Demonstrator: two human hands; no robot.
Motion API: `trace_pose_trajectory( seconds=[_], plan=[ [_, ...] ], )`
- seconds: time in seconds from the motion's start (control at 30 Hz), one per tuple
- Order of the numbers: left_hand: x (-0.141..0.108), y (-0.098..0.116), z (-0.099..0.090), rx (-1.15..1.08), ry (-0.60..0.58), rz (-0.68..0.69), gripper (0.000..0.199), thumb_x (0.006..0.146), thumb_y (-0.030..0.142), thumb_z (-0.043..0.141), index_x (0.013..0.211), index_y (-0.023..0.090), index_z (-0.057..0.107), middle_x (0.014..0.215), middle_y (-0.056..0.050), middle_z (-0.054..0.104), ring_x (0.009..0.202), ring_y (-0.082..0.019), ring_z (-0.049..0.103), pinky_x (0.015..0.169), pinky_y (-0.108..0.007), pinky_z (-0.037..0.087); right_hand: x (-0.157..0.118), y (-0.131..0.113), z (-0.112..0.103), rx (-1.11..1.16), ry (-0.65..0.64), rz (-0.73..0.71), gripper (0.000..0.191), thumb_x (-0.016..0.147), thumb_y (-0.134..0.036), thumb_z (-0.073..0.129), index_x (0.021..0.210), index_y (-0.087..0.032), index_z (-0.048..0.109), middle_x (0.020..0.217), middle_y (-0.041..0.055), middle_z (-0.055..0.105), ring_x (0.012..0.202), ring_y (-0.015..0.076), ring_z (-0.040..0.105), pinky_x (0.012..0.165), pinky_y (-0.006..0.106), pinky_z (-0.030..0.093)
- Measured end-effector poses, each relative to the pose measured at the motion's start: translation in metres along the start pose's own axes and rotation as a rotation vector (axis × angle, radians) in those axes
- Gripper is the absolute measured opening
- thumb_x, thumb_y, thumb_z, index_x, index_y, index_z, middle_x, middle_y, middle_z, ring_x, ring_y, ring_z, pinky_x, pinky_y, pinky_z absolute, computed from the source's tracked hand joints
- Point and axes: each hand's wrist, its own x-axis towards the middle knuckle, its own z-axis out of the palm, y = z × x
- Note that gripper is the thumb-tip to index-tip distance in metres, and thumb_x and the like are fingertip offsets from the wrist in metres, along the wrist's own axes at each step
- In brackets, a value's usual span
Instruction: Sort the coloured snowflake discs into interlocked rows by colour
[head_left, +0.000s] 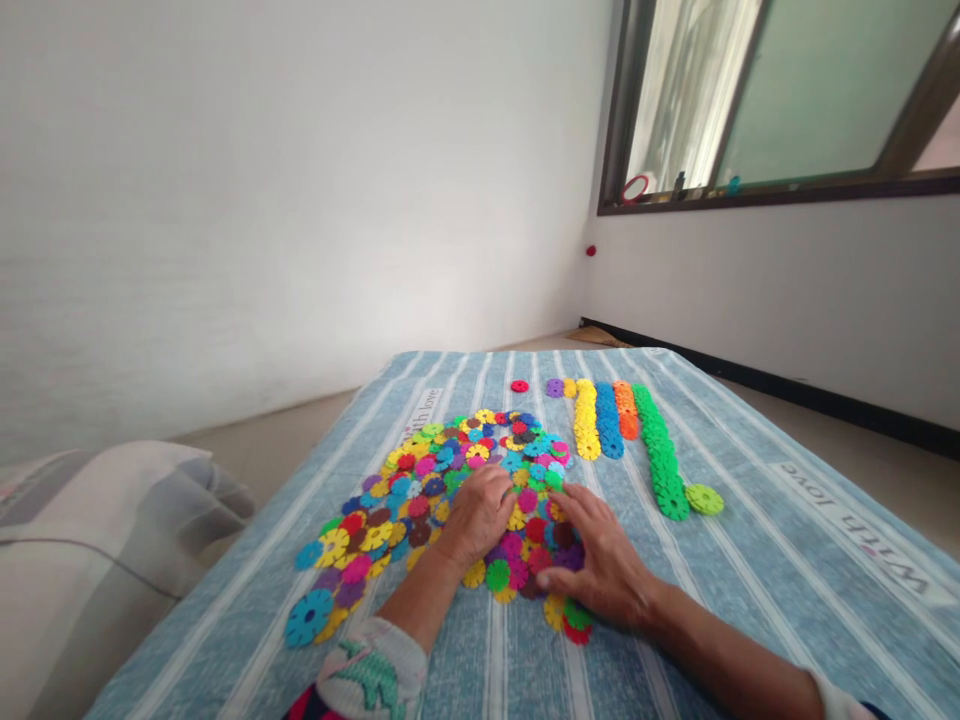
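plastic flower discs (442, 500) lie in a wide, loose heap of mixed colours at the middle of the striped blue cover (757, 570), many overlapping. the left hand (480, 515) rests on the heap's centre, knuckles up and fingers curled down; the back of the hand hides the fingertips, so whether it has hold of a disc cannot be told. the right hand (600, 565) lies spread wide and low over the heap's near end, thumb and fingers apart, touching discs with nothing clearly held. toward the far edge of the cover, four single-colour lines lie side by side: a yellow row (586, 420), a blue row (609, 420), a short orange row (626, 410) and a long green row (658, 450), with a large green disc (705, 499) just beside its near end. a red disc (519, 385) and a purple disc (554, 387) sit apart near that edge. since the discs overlap, lifting a top one by a petal while the spread hand steadies its neighbours looks the cleanest way to work them loose.
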Motion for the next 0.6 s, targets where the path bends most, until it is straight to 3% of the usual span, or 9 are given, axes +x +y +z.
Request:
trace_pose_trajectory(
  seconds=[0.1,0.17,0.43,0.6],
  plan=[
    [0.0,0.0,0.001,0.007,-0.003,-0.008,0.017,0.08,0.011,0.049,0.07,0.018,0.06,0.082,-0.007,0.065,0.086,-0.021,0.061,0.084,-0.037,0.051,-0.018,0.001,0.002,-0.088,-0.121,-0.115,0.107,0.051,-0.073,0.071,0.141,-0.025,0.04,0.144,0.0153,0.039,0.133,0.0408,0.03,0.106,0.06,0.024],
    [0.001,-0.001,0.0,0.012,-0.003,-0.012,0.02,0.081,0.011,0.047,0.069,0.018,0.06,0.079,-0.006,0.064,0.084,-0.02,0.061,0.082,-0.035,0.051,-0.018,0.0,0.006,-0.118,-0.159,-0.142,0.111,0.05,-0.076,0.069,0.143,-0.025,0.037,0.147,0.016,0.035,0.134,0.0419,0.027,0.106,0.062,0.023],
    [-0.001,-0.005,-0.002,0.065,0.009,-0.057,0.019,0.081,0.008,0.047,0.071,0.018,0.061,0.081,-0.007,0.064,0.085,-0.02,0.06,0.079,-0.034,0.05,0.023,-0.01,0.023,-0.14,-0.145,-0.177,0.082,0.072,-0.065,0.061,0.137,-0.018,0.044,0.142,0.0187,0.042,0.133,0.0359,0.032,0.107,0.057,0.026],
    [-0.003,-0.009,-0.003,0.113,0.024,-0.099,0.022,0.081,0.007,0.044,0.07,0.018,0.06,0.077,-0.006,0.064,0.08,-0.02,0.059,0.076,-0.033,0.05,0.038,-0.017,0.022,-0.023,-0.117,-0.368,0.064,0.078,-0.051,0.063,0.13,-0.016,0.05,0.133,0.0159,0.051,0.125,0.0283,0.045,0.106,0.047,0.034]
  ],
)
